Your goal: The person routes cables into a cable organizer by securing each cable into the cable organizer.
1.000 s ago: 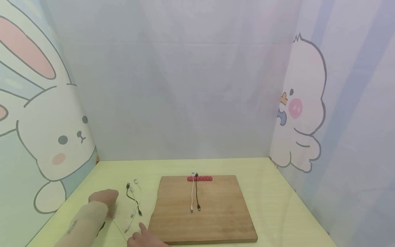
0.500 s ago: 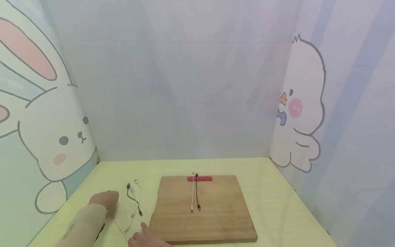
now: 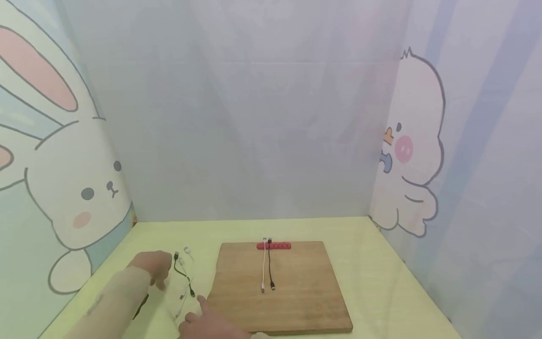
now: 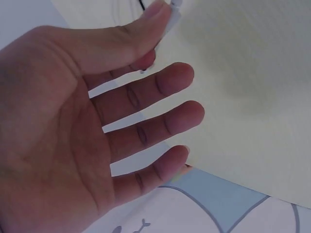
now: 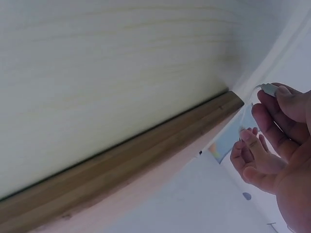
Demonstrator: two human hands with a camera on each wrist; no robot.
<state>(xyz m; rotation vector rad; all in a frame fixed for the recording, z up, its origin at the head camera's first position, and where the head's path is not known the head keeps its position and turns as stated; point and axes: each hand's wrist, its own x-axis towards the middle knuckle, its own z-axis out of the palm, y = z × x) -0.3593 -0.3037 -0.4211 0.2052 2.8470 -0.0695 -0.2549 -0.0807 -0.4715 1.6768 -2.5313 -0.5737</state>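
My left hand (image 3: 153,267) is at the left of the table, beside the loose cables. In the left wrist view its thumb and index finger pinch a white cable plug (image 4: 171,22), the other fingers spread out. My right hand (image 3: 211,326) is near the front edge, by the board's left front corner. The right wrist view shows it pinching a white plug (image 5: 268,89) of a white cable between thumb and finger. A black cable (image 3: 183,273) and a white plug (image 3: 187,250) lie between and beyond the hands, with other white cables.
A wooden board (image 3: 305,292) lies mid-table. At its far edge is a red slotted cable holder (image 3: 281,246), where a short white cable (image 3: 264,268) and a short black cable (image 3: 270,268) sit. A dark thing (image 3: 141,307) shows beside the left forearm. Printed curtains surround the table.
My left hand has moved forward and right, towards the loose cables. My right hand has shifted slightly right and forward. The white cable between them shows less clearly now.
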